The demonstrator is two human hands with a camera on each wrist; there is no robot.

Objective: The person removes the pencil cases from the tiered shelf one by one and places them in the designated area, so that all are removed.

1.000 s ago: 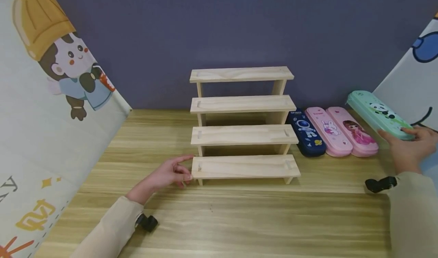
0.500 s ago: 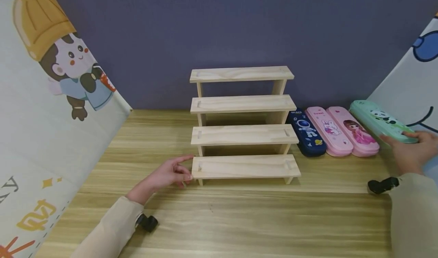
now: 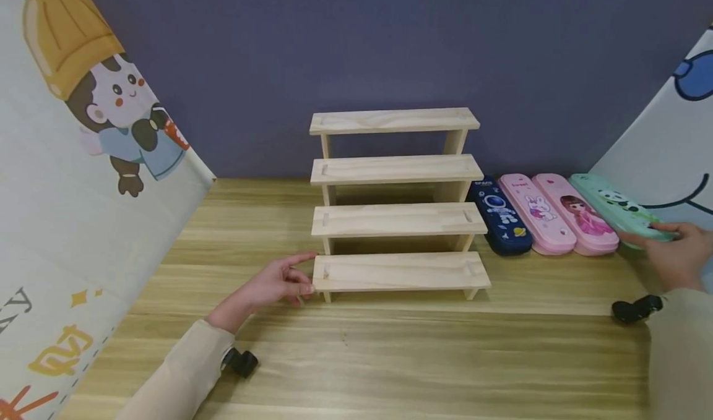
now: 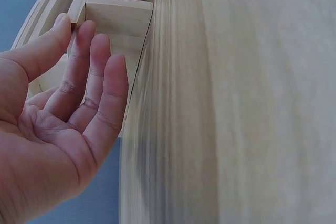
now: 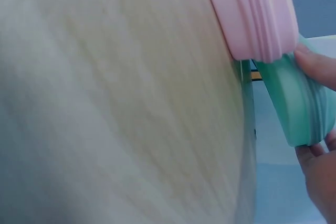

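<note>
A: We start with the green panda pencil case [image 3: 618, 208]. Our right hand [image 3: 676, 254] has its near end pinched, thumb on one side and fingers curled round the other, and the case runs away from that hand toward the wall.

B: It lies just beside the pink case with the girl [image 3: 582, 221], on that case's outer side. From the head view we cannot tell whether the two touch.

A: The right wrist view settles part of that: the green case [image 5: 294, 103] sits tilted, pressed up close against the ribbed edge of a pink case [image 5: 252, 14], with a fingertip on its upper side. That view shows no print at all, only the edges.

B: Further from the right hand come the pink rabbit case [image 3: 536, 217] and the dark blue astronaut case [image 3: 498, 216], side by side.

A: Beyond them, toward our left hand [image 3: 275, 282], stands the four-step wooden rack [image 3: 397, 222] on the wooden table [image 3: 390, 358].

B: The left hand lies relaxed at the end of the lowest step, holding nothing. The head view suggests curled fingers.

A: The left wrist view shows them nearly straight [image 4: 79, 85], fingertips up against the rack's end board [image 4: 118, 22].
</note>
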